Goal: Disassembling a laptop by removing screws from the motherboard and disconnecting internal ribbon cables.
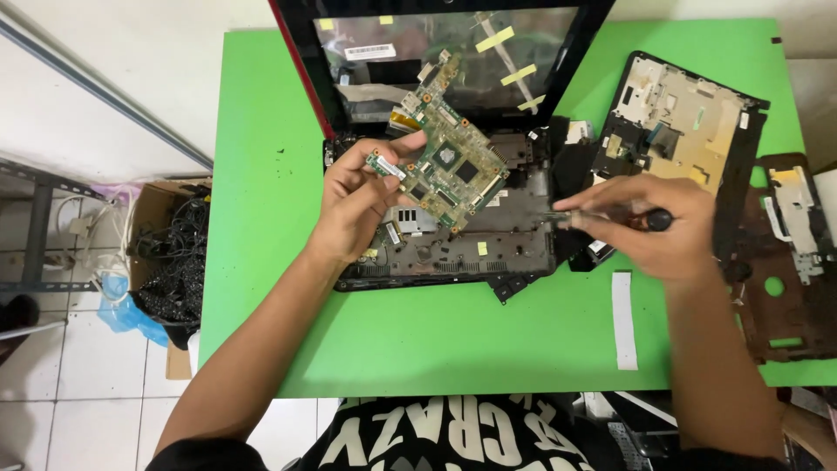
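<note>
My left hand point(359, 196) holds a green laptop circuit board point(452, 157) by its left edge, lifted and tilted above the opened laptop base point(471, 249). My right hand point(649, 228) grips a screwdriver point(656, 219) with a black handle, its tip pointing left over the right part of the base. The laptop's red-edged screen lid point(445, 52) stands open behind, with yellow tape strips on the panel.
A green table point(261, 201) bears the parts. A removed black cover with metal shielding point(676, 122) lies at the right, a dark brown panel point(789, 262) further right, a white ribbon strip point(622, 318) near the front. A box of cables point(170, 253) sits on the floor left.
</note>
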